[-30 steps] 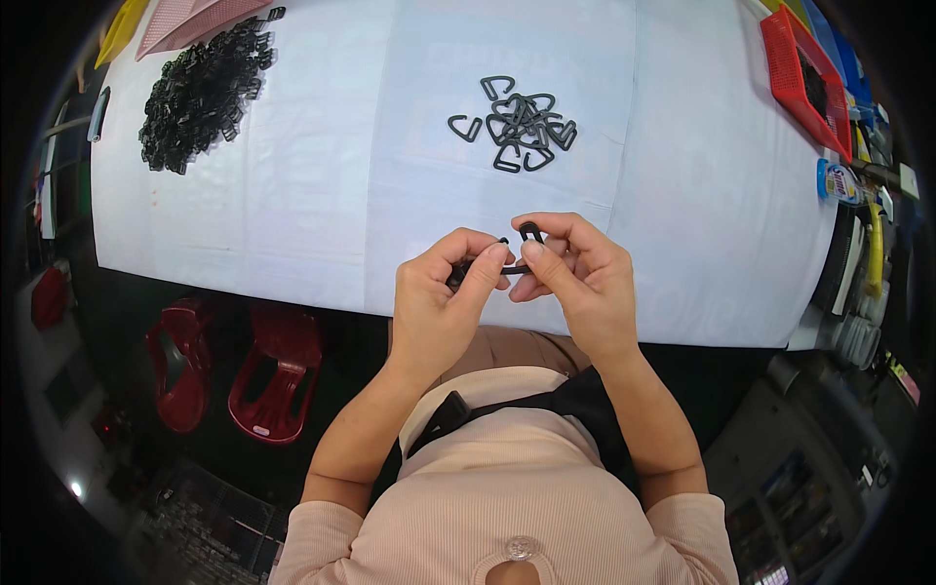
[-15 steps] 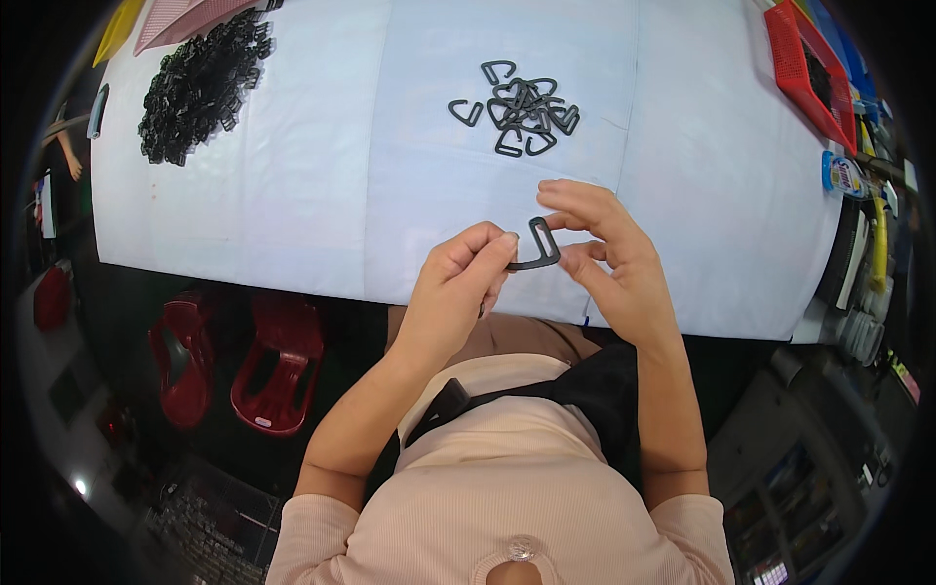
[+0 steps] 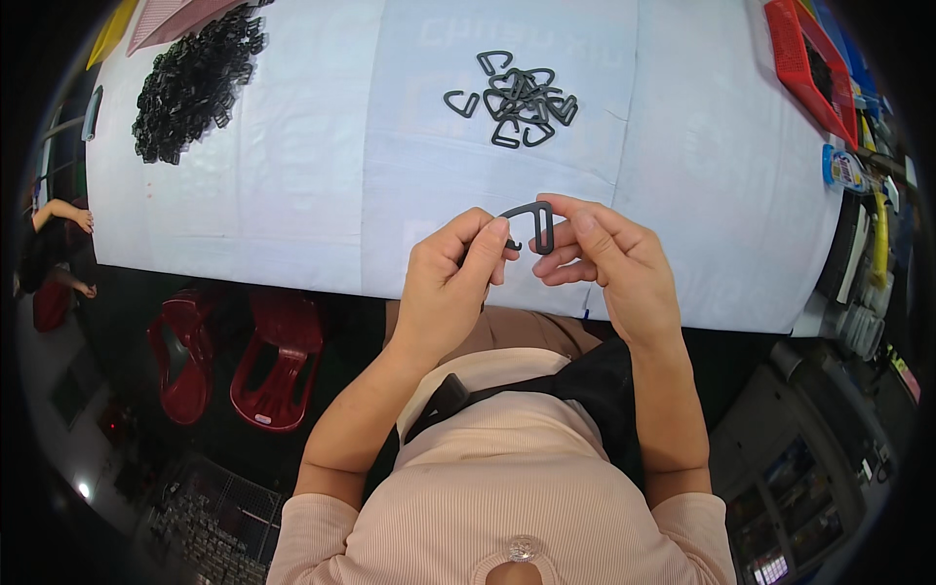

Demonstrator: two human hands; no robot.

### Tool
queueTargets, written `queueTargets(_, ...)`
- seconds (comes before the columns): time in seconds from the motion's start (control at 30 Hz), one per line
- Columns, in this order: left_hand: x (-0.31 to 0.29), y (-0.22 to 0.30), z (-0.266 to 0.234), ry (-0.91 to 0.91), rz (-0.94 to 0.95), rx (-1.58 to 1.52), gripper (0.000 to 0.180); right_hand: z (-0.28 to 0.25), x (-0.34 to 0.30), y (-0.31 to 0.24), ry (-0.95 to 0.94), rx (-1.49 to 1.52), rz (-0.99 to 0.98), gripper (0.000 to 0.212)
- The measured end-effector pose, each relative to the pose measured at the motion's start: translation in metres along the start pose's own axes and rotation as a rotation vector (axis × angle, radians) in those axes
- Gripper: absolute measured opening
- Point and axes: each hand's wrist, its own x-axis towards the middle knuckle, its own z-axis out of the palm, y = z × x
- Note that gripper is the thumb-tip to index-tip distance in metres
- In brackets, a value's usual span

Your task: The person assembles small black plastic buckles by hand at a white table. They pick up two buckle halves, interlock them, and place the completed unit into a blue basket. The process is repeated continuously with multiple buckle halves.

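A black plastic strap hook (image 3: 544,230), with a slotted bar at one end and a curved open hook at the other, is held above the table's near edge. My left hand (image 3: 450,265) is closed, pinching its curved side between thumb and fingers. A dark bit shows behind the left fingers, too hidden to name. My right hand (image 3: 609,252) is bent round the slotted end, the index fingertip at its top corner and other fingers behind the bar; the thumb stays off it. Farther out lies a small loose pile of similar black hooks (image 3: 525,97).
A big heap of small black plastic pieces (image 3: 190,93) lies at far left, beside a pink basket (image 3: 171,21). A red basket (image 3: 801,73) stands at far right, near a bottle (image 3: 840,168). Red chairs (image 3: 278,361) stand left below the white table (image 3: 244,224). Another person's hand (image 3: 73,214) is at the left edge.
The strap hook has been turned over, so its curved arm now runs along the top. My right fingers have come round its slotted end. The other person's arm has moved to the table edge.
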Motion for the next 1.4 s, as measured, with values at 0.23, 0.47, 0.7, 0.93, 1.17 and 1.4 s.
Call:
queueTargets(0.23, -0.001, 0.000, 0.001, -0.030, -0.012, -0.053, 0.031, 0.003, 0.001, 0.008, -0.005, -0.064, -0.062, 0.034)
queueTargets(0.47, 0.003, -0.004, 0.005, 0.035, 0.076, 0.047, 0.026, 0.006, 0.007, 0.014, -0.003, -0.169, -0.194, 0.030)
queueTargets(0.7, 0.035, -0.001, 0.017, -0.003, 0.054, -0.002, 0.026, 0.004, 0.047, 0.005, 0.231, -0.300, -0.175, 0.021)
queueTargets(0.93, 0.224, 0.070, -0.008, 0.128, 0.237, 0.234, 0.031, -0.021, 0.112, -0.033, 0.404, -0.284, -0.319, 0.024)
queueTargets(1.17, 0.407, 0.198, -0.036, 0.292, 0.234, 0.268, 0.034, -0.042, 0.149, -0.008, 0.303, -0.438, -0.293, 0.015)
queueTargets(1.4, 0.385, 0.183, -0.047, 0.393, 0.487, 0.621, 0.039, -0.039, 0.228, 0.013, 0.355, -0.949, -0.540, 0.011)
